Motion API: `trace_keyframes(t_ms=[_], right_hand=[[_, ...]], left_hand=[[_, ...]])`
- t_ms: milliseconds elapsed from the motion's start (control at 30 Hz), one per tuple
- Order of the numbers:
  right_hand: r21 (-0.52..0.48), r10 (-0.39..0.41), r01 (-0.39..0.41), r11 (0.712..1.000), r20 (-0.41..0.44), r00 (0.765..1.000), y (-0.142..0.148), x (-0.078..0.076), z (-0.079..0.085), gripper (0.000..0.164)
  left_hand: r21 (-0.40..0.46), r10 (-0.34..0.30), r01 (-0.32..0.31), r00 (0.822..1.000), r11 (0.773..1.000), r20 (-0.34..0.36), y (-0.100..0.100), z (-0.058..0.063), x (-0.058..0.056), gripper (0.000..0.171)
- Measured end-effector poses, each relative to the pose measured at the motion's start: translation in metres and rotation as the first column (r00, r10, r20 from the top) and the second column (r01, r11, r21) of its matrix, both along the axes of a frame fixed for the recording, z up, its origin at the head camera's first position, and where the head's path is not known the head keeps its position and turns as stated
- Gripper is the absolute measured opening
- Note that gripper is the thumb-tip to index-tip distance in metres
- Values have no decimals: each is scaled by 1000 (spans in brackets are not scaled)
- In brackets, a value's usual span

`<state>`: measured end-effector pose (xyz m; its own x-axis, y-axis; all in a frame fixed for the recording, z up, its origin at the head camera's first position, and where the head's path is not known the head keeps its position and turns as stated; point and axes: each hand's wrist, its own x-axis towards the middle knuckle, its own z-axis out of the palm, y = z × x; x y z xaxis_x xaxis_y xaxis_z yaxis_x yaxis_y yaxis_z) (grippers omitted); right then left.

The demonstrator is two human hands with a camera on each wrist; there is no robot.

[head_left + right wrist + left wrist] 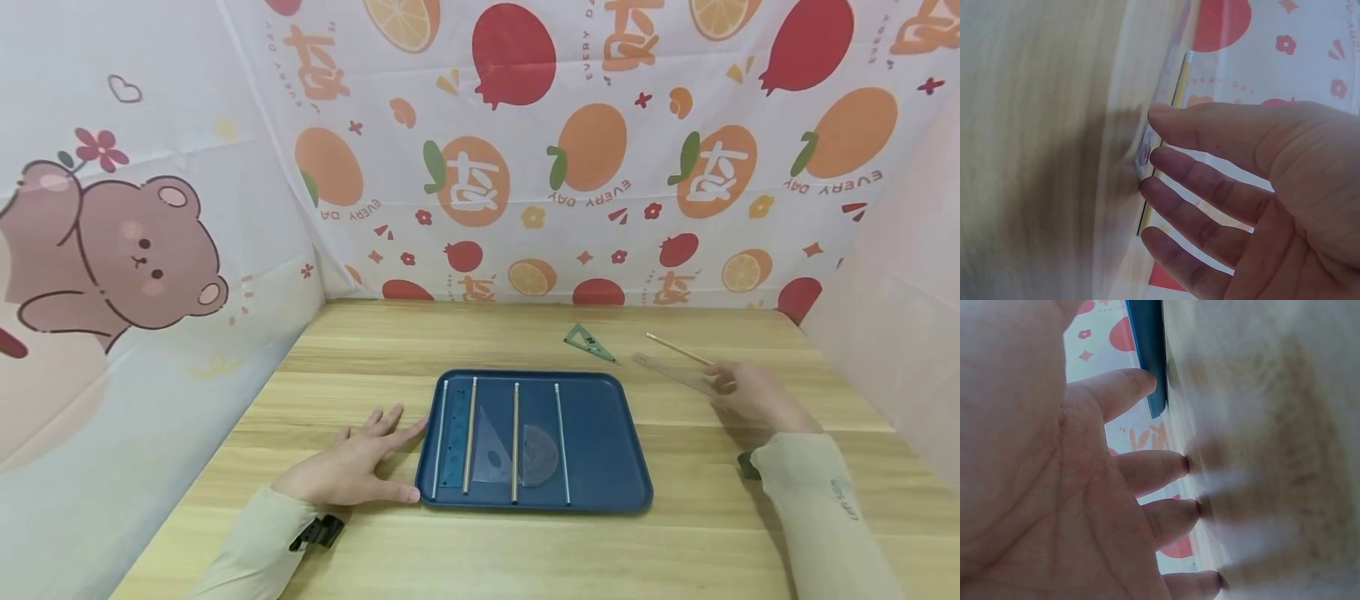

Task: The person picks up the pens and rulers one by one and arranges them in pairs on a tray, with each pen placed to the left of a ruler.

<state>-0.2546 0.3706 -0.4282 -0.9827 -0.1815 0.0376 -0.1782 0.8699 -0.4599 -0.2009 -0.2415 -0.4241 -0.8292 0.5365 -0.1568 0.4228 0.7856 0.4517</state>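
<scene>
My left hand [358,461] lies spread at the left side of a blue tray [607,450], thumb and index finger at its rim. The other fingertips touch the table in the left wrist view. Inside the tray, several upright-lying pencils [516,442] alternate with a blue ruler [453,437], a clear set square [491,450] and a clear protractor [540,456]. Beyond the tray's right side, my right hand [757,396] pinches one end of a clear ruler [663,372] between thumb and fingers. Just behind that ruler lies a wooden pencil [675,347], partly covered by the fingers.
A small green set square [588,342] lies on the wooden table [375,542] behind the tray. Fruit-patterned cloth [525,233] hangs along the table's back edge, with a bear-print cloth [150,250] on the left and a pale one on the right.
</scene>
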Motion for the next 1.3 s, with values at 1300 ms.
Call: trace_keyframes(t_ms=[1300], right_hand=[[68, -74, 70, 995, 51, 996, -9, -4, 4, 44]], left_hand=[[1, -1, 1, 1000, 1000, 7, 0, 1, -1, 103]])
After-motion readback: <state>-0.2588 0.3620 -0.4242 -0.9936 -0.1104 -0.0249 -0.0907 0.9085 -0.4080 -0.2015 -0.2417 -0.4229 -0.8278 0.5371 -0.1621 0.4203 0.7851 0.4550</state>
